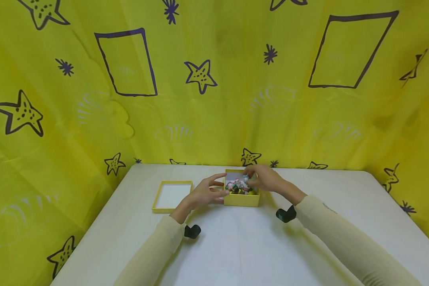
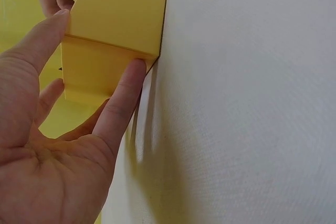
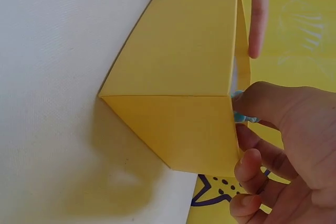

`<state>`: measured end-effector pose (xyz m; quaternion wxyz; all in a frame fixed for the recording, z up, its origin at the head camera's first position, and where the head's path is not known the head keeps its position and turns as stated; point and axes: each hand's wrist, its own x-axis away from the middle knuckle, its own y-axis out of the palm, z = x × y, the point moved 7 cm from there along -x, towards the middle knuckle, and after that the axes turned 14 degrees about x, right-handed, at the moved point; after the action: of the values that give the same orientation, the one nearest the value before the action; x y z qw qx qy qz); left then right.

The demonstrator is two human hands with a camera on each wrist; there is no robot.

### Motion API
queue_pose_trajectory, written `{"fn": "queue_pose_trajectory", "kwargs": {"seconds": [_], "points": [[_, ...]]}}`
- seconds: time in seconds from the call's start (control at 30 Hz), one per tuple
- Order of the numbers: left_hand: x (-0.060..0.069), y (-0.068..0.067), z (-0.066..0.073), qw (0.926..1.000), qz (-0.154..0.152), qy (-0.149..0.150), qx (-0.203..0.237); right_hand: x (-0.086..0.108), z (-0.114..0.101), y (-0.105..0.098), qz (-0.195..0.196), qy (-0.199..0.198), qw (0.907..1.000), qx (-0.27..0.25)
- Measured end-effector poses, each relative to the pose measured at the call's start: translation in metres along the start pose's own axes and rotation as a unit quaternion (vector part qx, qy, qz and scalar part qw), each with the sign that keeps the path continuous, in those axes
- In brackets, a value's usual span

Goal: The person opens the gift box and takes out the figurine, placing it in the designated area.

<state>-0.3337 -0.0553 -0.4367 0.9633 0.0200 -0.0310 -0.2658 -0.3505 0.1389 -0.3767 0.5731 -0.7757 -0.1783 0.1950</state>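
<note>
A yellow open-topped box (image 1: 241,201) stands on the table, holding a heap of small colourful pieces (image 1: 237,186) in pink, white, green, brown and yellow. My left hand (image 1: 208,191) is at the box's left side, its fairly straight, spread fingers (image 2: 123,100) touching the wall and the thumb at the rim. Over the box's right rim, my right hand (image 1: 266,178) pinches a small light-blue piece (image 3: 244,117) between thumb and forefinger. Its exact kind is too small and covered to tell. In the right wrist view the box wall hides the contents.
A shallow yellow lid (image 1: 190,186) with a white inside lies to the left of the box on the white table (image 1: 236,246). Behind the table hangs a yellow curtain (image 1: 228,119) with drawn stars and frames. Dark wrist cameras sit below both cuffs.
</note>
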Motion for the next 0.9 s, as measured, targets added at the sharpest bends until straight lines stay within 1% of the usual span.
{"fn": "queue_pose_trajectory", "kwargs": {"seconds": [0.2, 0.43, 0.53, 0.7, 0.9], "points": [[-0.001, 0.000, -0.001, 1.0000, 0.001, -0.007, -0.006, 0.002, 0.000, -0.004, 0.012, -0.018, 0.9995, -0.023], [-0.002, -0.001, 0.000, 0.9999, 0.003, -0.011, -0.013, 0.003, 0.000, -0.014, 0.045, -0.037, 0.9978, -0.032], [-0.002, -0.001, -0.001, 0.9997, 0.006, -0.012, -0.020, 0.003, 0.002, -0.016, 0.053, -0.037, 0.9973, -0.035], [-0.002, -0.002, -0.001, 0.9997, 0.007, -0.008, -0.022, 0.004, 0.006, -0.019, 0.056, -0.028, 0.9964, -0.058], [-0.002, -0.001, -0.003, 0.9999, 0.008, -0.009, 0.007, 0.008, 0.009, -0.027, 0.062, -0.018, 0.9941, -0.087]]}}
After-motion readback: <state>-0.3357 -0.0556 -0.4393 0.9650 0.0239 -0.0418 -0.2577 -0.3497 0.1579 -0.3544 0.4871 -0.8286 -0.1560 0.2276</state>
